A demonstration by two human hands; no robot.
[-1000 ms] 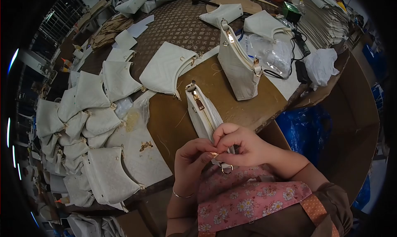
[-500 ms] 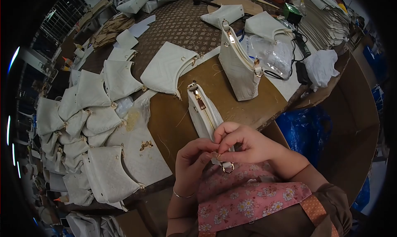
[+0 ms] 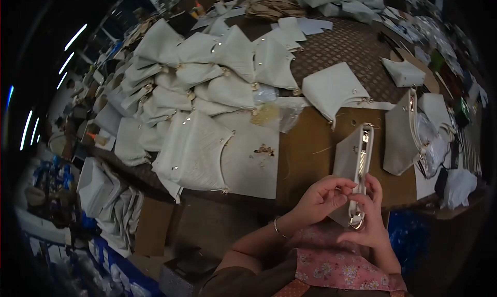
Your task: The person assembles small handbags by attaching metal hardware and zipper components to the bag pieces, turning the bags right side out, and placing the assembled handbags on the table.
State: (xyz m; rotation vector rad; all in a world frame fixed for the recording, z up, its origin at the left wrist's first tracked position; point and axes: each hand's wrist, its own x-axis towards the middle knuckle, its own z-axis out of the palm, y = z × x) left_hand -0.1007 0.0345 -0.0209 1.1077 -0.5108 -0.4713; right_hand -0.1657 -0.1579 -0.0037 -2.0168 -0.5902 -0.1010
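Observation:
A white quilted handbag point(image 3: 347, 152) with a gold zipper stands on the brown board in front of me, its zipped opening facing up. My right hand point(image 3: 370, 216) is wrapped round the bag's near right side, fingers along the zipper edge and thumb low by the gold D-ring point(image 3: 355, 223). At the bag's left side, my left hand point(image 3: 326, 197) has its fingers curled and its thumb close to them, beside the zipper. Whatever lies between those fingertips, if anything, is too small to make out.
Many similar white bags point(image 3: 238, 92) are heaped on the left of the table. Small gold fittings point(image 3: 265, 150) lie on a white sheet. Another white bag point(image 3: 401, 136) stands at right, near a crumpled white plastic bag point(image 3: 459, 187). A cardboard piece point(image 3: 151, 227) is below left.
The view has swung left. Both hands were pinching together at the handbag's near end; now they are apart, with the right hand round the bag's side and the left beside the zipper.

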